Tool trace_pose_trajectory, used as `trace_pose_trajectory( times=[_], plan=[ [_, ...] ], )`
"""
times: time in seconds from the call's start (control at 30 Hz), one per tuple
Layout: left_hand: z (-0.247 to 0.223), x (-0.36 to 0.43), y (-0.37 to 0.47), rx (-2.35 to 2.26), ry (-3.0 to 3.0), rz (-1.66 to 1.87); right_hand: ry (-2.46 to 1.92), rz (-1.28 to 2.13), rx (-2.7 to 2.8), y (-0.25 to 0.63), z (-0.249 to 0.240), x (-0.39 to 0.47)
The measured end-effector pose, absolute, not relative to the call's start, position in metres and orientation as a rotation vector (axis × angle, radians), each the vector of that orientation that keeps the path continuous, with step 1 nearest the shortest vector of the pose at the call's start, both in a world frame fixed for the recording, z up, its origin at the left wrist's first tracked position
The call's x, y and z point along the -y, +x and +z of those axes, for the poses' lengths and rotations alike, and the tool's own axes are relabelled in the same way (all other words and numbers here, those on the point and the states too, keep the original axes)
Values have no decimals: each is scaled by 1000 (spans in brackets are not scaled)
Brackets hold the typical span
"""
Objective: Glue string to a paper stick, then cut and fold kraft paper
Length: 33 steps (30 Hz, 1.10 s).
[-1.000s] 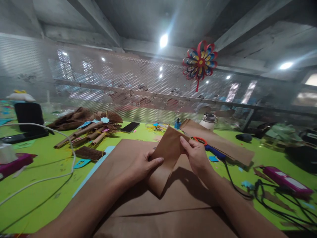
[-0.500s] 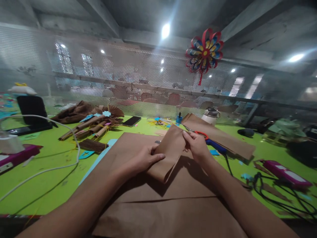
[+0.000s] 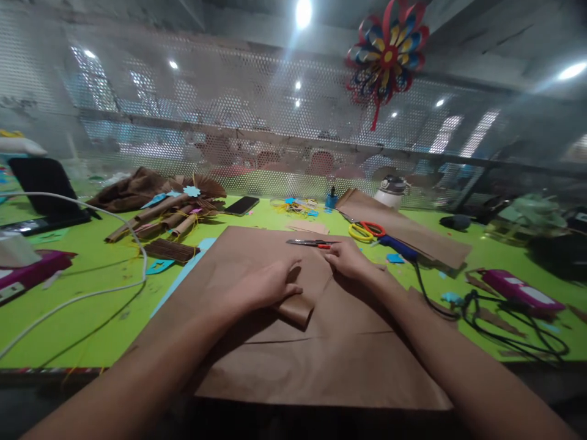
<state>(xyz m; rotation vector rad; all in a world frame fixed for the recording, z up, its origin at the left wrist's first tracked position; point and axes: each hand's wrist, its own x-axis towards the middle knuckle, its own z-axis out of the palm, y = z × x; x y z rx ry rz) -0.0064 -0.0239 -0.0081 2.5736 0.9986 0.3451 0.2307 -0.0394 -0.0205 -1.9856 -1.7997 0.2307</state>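
A small folded piece of brown paper (image 3: 300, 305) lies on a large brown paper sheet (image 3: 316, 373); its near edge curls up in a rounded fold. My left hand (image 3: 275, 282) rests on its left part, thumb and fingers apart. At its upper right, my right hand (image 3: 346, 260) has its fingers bent together at the paper's corner; whether they pinch it is hard to tell. Just beyond the hands lie scissors with a red and black handle (image 3: 316, 244). Yellow and red scissors (image 3: 367, 230) lie farther right, beside a blue-handled tool (image 3: 398, 247).
Rolled brown paper pieces (image 3: 160, 220) and a phone (image 3: 242, 205) lie at the back left. A white cable (image 3: 145, 256) loops on the left. At the right are long brown sheets (image 3: 403, 229), a purple power strip (image 3: 520, 289) and black cables (image 3: 481, 324).
The small paper, raised and tilted before, is now down flatter on the large sheet. My right hand has lowered with it, and my left hand's fingers have spread. The camera view has tilted down.
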Motion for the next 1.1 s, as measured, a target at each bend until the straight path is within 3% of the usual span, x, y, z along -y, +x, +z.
trace_pose_trajectory(
  times=[0.17, 0.3, 0.63, 1.1],
  plan=[
    [9, 43, -5, -770, 2940, 478, -2054, 154, 1896, 224, -17, 44],
    [18, 65, -7, -521, 2838, 347, -2123, 88, 1937, 223, -16, 43],
    [-10, 112, -28, -537, 3210, 234, -2183, -2, 1982, 221, -16, 43],
    [-9, 121, -48, -658, 2947, 225, -2147, 40, 1997, 227, -19, 37]
  ],
)
